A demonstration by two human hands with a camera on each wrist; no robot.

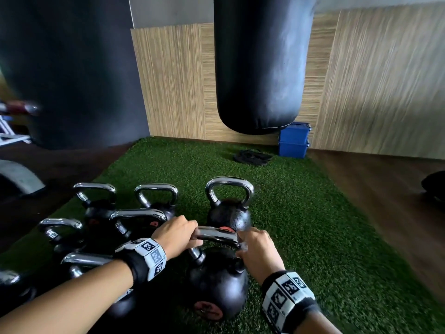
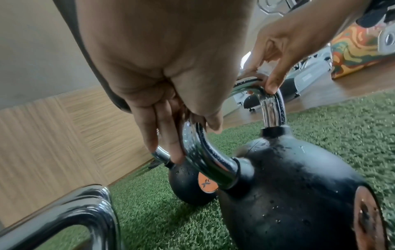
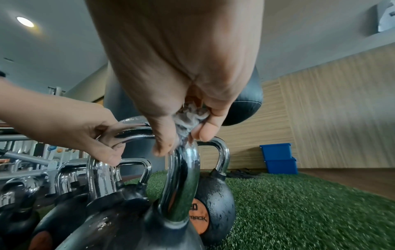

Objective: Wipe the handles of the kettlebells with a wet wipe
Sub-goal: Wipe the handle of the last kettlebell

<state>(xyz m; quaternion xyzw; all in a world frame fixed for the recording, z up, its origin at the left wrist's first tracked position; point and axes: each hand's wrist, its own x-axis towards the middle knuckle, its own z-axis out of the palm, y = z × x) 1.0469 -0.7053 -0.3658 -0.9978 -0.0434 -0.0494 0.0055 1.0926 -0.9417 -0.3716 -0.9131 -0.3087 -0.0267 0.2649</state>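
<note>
A black kettlebell with a chrome handle stands nearest me on the green turf. My left hand grips the left end of that handle, fingers curled round the bend. At the right end, my right hand pinches a crumpled grey-white wet wipe against the bend of the handle. The handle and the kettlebell body carry water droplets. A second kettlebell stands just behind, untouched.
Several more chrome-handled kettlebells crowd the turf to the left. A black punching bag hangs ahead over the turf. Two stacked blue boxes and black sandals lie by the wooden wall.
</note>
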